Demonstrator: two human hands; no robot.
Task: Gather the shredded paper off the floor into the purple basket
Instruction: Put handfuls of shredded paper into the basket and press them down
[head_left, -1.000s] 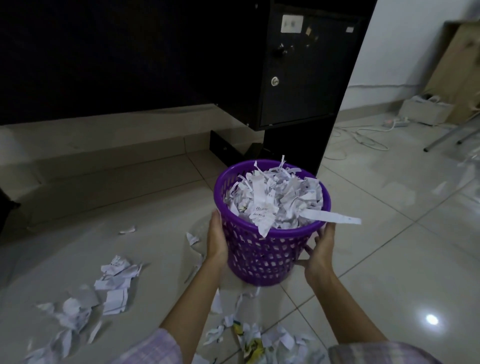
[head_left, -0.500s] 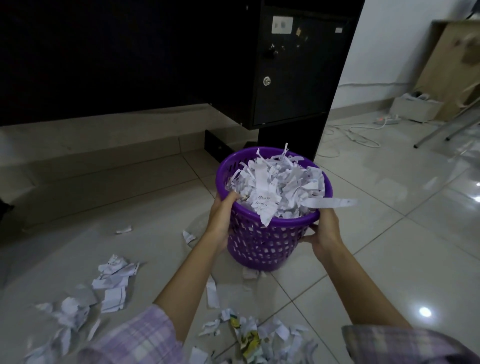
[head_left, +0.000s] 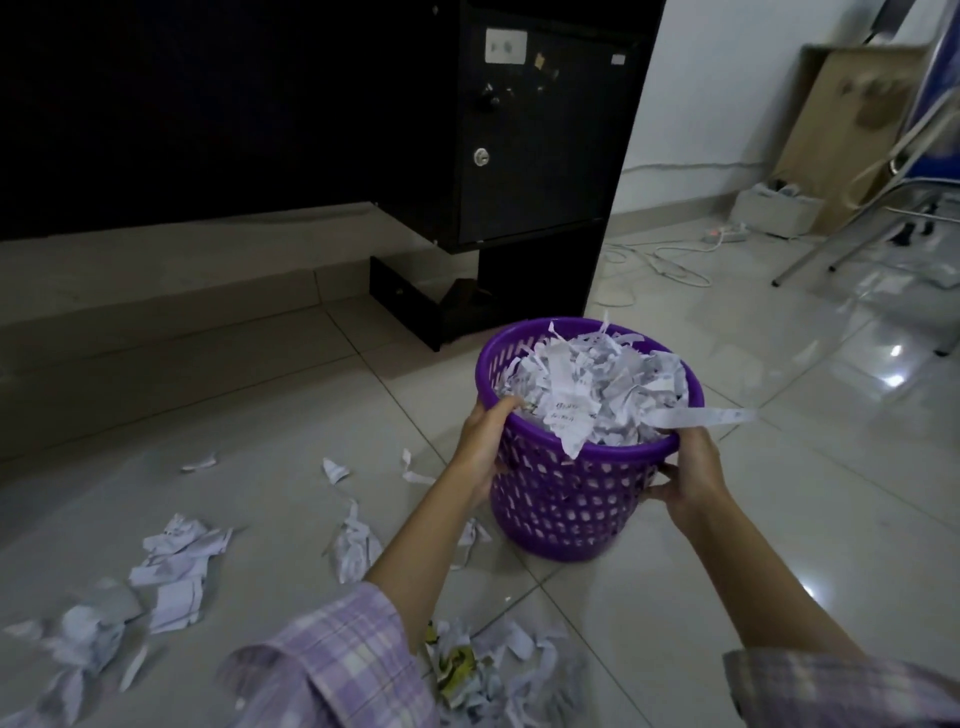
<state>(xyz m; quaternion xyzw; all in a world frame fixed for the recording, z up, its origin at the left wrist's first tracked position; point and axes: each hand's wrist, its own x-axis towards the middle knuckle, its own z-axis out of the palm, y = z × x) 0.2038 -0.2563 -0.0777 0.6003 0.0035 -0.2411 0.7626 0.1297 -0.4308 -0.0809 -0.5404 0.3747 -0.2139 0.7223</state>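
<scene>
Both hands, left hand (head_left: 480, 447) and right hand (head_left: 691, 475), gripped the purple basket (head_left: 566, 499), heaped with shredded paper (head_left: 587, 389), now further right of the black cabinet (head_left: 540, 130).

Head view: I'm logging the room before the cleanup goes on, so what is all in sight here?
Purple perforated plastic basket: one, purple, on the tiled floor, heaped with paper.
Shredded white paper in the basket: one heap, white, one long strip hanging over the right rim.
Shredded paper scraps on the floor: many, white, some yellow, left of and in front of the basket.
Black metal cabinet: one, black, behind the basket.
White cable: one, white, floor at right.
Brown cardboard sheet: one, brown, against the far wall.
Left hand: fingers curled over the basket's left rim.
Right hand: holding the basket's right side.
</scene>
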